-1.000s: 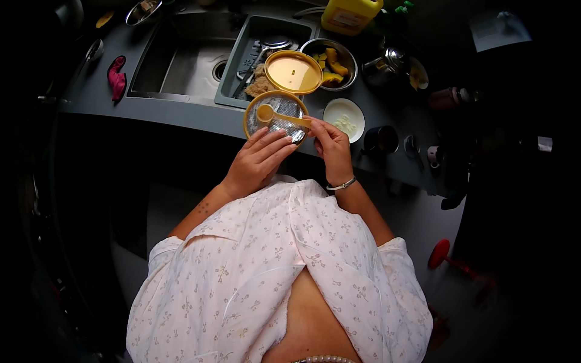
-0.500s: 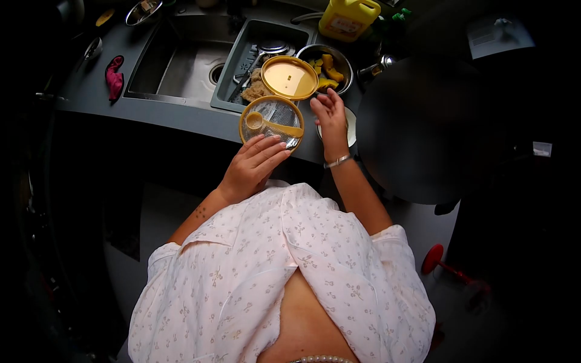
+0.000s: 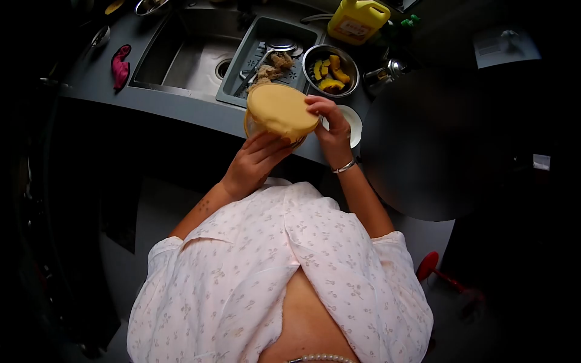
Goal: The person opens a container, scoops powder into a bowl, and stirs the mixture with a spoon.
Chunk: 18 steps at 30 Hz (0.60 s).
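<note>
A round yellow lid [image 3: 282,109] is tilted over the top of a round container [image 3: 249,126], whose yellow rim shows at the left and below. My right hand [image 3: 331,126] grips the lid at its right edge, thumb hidden from view. Against the container's near side rests my left hand [image 3: 254,158], fingers stretched and close together under the lid's lower edge. The scoop and foil are hidden by the lid. A white bowl [image 3: 352,126] stands partly behind my right hand.
A grey tray [image 3: 225,91] with brown scrubbers and metal items spans the sink [image 3: 181,60]. Right of it are a metal bowl [image 3: 356,81] of yellow pieces, a yellow jug [image 3: 357,23] and a metal pot [image 3: 387,72]. A pink cloth [image 3: 120,66] lies left.
My right hand has let go of the scoop on the foil, picked up the lid from beside the tray and brought it over the container. My left hand has stayed at the container.
</note>
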Each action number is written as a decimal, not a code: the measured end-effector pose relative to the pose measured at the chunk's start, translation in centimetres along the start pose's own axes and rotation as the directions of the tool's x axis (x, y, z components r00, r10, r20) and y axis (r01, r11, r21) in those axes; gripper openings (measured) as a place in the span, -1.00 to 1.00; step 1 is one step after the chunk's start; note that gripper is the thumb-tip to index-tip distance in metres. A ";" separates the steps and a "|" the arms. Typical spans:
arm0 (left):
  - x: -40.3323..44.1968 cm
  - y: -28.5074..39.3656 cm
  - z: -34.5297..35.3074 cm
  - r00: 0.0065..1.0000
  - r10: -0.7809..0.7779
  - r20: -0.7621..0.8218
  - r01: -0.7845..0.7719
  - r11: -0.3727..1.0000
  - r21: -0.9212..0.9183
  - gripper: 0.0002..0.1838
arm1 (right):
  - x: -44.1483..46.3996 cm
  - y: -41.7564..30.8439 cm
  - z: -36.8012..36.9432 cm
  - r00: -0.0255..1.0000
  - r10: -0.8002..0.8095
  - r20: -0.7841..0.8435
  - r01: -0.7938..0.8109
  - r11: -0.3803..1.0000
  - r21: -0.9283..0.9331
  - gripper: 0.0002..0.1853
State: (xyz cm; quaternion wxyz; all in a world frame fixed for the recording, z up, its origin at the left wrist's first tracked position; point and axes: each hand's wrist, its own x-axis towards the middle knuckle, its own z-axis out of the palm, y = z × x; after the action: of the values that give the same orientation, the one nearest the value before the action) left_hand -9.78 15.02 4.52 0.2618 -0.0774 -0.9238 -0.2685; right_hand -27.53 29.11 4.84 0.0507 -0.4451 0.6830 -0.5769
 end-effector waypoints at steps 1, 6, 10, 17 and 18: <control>-0.3 0.1 0.2 0.998 -0.040 -0.046 0.041 0.999 0.015 -0.66 | -0.2 -0.5 0.2 1.000 0.007 -0.004 -0.007 1.000 -0.026 -0.69; -3.0 -0.1 -0.3 0.930 -0.170 -0.327 0.148 0.985 -0.092 -0.78 | -1.1 -0.4 -0.3 0.998 -0.053 0.042 0.058 0.990 -0.130 -0.71; -2.7 -1.3 -0.8 0.708 -0.635 -0.310 0.431 0.736 -0.523 -0.46 | -2.3 -0.8 -0.5 0.983 0.148 0.105 -0.142 0.988 -0.059 -0.80; 0.5 -2.1 1.1 0.586 -0.771 0.250 0.472 0.074 -0.878 -0.01 | -3.4 0.6 2.4 0.878 0.471 0.082 -0.478 0.857 0.195 0.06; 0.6 -1.7 1.0 0.582 -0.761 0.285 0.496 0.055 -0.867 -0.01 | -3.6 1.1 2.4 0.877 0.473 0.086 -0.480 0.855 0.197 0.06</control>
State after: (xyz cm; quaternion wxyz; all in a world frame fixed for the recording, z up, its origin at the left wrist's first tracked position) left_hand -11.23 14.16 3.38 0.1442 0.2459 -0.5200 -0.8052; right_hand -24.59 29.62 1.57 0.2507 -0.2641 0.7054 -0.6081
